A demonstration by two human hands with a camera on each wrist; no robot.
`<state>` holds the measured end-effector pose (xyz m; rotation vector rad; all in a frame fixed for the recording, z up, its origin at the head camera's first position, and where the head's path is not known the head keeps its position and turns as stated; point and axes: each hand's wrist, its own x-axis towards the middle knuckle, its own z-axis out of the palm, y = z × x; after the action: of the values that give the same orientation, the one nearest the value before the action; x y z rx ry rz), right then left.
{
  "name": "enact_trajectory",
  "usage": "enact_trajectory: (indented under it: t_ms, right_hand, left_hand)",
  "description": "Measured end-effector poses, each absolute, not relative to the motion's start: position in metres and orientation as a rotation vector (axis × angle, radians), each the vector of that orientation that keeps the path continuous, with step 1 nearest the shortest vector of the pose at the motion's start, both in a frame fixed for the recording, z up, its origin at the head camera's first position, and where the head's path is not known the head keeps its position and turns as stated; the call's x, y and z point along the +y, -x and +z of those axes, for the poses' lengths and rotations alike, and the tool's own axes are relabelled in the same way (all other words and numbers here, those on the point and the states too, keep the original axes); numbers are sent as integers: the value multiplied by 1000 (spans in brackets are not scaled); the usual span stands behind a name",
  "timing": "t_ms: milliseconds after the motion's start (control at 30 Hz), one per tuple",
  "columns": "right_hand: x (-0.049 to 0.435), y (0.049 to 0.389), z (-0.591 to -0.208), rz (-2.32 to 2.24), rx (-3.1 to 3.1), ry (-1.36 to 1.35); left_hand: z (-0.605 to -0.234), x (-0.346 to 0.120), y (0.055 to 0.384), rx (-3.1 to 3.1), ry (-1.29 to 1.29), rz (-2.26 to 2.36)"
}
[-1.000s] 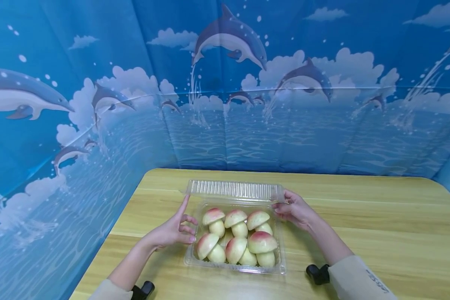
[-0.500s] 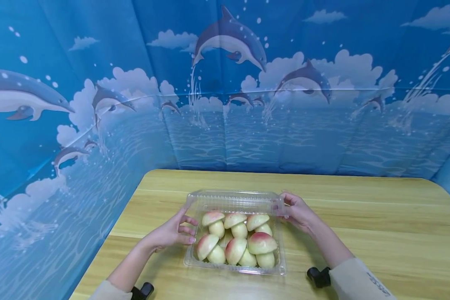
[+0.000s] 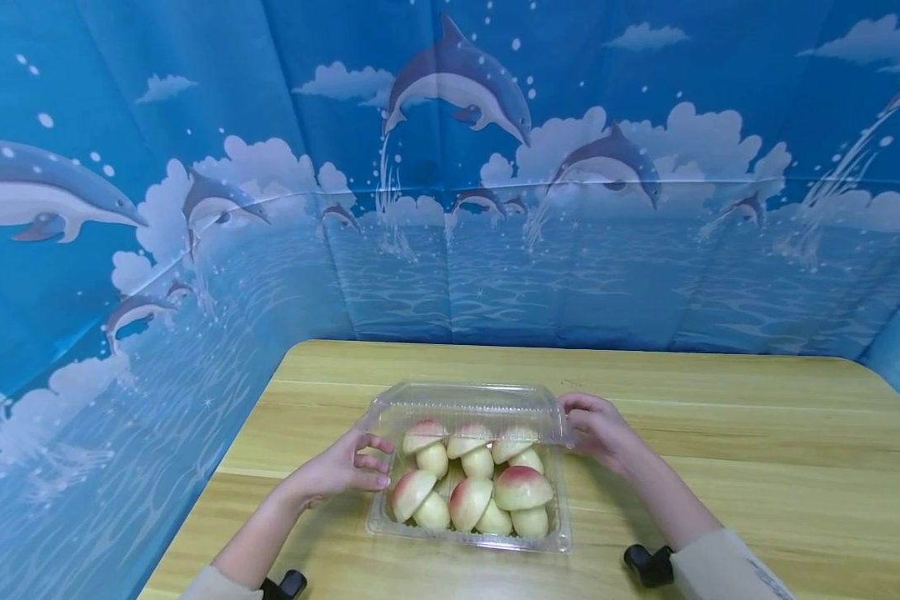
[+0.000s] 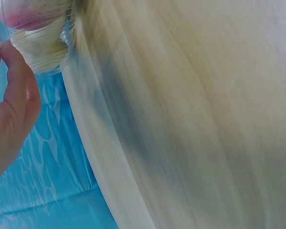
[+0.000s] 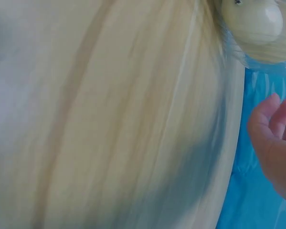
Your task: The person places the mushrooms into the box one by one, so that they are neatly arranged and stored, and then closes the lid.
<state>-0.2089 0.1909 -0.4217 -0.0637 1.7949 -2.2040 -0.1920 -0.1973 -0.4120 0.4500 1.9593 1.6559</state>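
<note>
A clear plastic clamshell box [image 3: 468, 540] lies on the table, holding several mushroom-shaped buns [image 3: 523, 488], cream with pink-tinged caps. Its transparent lid [image 3: 465, 400], hinged at the far side, leans forward over the back row. At the box's left side is my left hand [image 3: 341, 462]. Its index finger reaches up to the lid's left edge, and the other fingertips are close against the box wall. My right hand [image 3: 600, 429] touches the lid's right corner with bent fingers. In the right wrist view, that hand's fingertips [image 5: 275, 98] show near the box, partly cut off.
The wood-grain table [image 3: 757, 433] extends to the right and behind the box. A blue dolphin-printed curtain [image 3: 450, 275] hangs along its far and left edges. Black wrist mounts [image 3: 648, 565] sit at both sleeves.
The lid has swung from leaning back to tilting forward over the back row of buns. My right hand has moved slightly along with it, while the left has mostly stayed in place.
</note>
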Motion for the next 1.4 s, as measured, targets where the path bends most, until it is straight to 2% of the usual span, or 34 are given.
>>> enact_trajectory:
  t_ms: [533, 900, 1400]
  right_hand:
    - [199, 184, -420, -2081, 1841, 348]
    - [198, 181, -422, -2082, 1871, 275]
    - [191, 174, -422, -2046, 1905, 243]
  left_hand:
    - [-420, -203, 192, 1893, -411, 1730]
    - [-419, -204, 191, 1781, -330, 1786]
    - [-423, -207, 188, 1767, -365, 1783]
